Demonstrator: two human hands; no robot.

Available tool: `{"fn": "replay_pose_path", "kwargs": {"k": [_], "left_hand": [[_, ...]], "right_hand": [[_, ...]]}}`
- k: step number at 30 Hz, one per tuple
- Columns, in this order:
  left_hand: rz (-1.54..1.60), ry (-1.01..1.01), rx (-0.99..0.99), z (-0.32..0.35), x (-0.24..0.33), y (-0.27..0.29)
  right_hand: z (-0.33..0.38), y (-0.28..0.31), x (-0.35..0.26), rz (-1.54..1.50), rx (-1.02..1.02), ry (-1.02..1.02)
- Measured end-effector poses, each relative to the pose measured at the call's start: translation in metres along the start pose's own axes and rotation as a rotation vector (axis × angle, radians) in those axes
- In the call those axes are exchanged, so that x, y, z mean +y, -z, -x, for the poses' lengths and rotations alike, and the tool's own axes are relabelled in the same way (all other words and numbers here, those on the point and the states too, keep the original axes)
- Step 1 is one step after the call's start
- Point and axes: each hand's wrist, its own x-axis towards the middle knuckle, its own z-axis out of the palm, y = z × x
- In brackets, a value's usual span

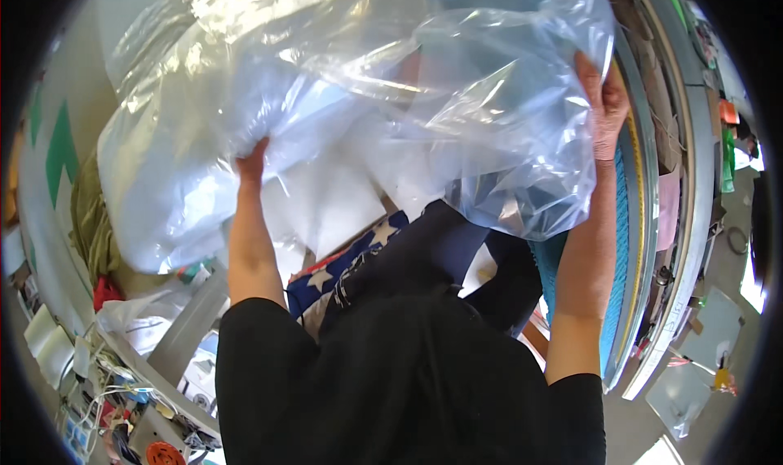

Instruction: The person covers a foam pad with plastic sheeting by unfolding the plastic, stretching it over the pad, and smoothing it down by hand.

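Observation:
A large, clear plastic bag spreads across the upper middle, crinkled and full of glare. At its right side, my right hand grips the plastic edge, with part of the fingers behind the film. My left hand holds the left part of the bag from below. The thumb shows there, while the other fingers are covered by plastic. White and bluish shapes show through the bag, but I cannot tell whether they lie inside it or behind it.
Close by my legs lies a blue cloth with white stars. A blue textured surface with a curved rail runs along the right. Cables and small parts crowd a bench at lower left. Olive cloth hangs at far left.

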Motion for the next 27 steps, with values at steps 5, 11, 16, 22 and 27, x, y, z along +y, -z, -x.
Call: {"fn": "replay_pose_path", "kwargs": {"k": [5, 11, 16, 22, 27], "left_hand": [[-0.497, 0.18, -0.098, 0.025, 0.02, 0.015], [-0.352, -0.212, -0.081, 0.116, 0.211, -0.02], [-0.101, -0.136, -0.469, 0.172, 0.337, -0.037], [-0.451, -0.342, -0.614, 0.18, 0.326, -0.051], [-0.227, -0.303, -0.719, 0.212, 0.365, -0.045]], "right_hand": [[0.01, -0.027, -0.033, 0.084, -0.075, -0.026], [0.064, -0.058, -0.079, 0.927, -0.209, 0.579], [0.191, -0.125, -0.135, 1.008, -0.548, 0.402], [0.213, -0.096, -0.148, 0.411, -0.722, 0.034], [0.159, -0.087, -0.031, 0.27, -0.299, -0.055]]}}
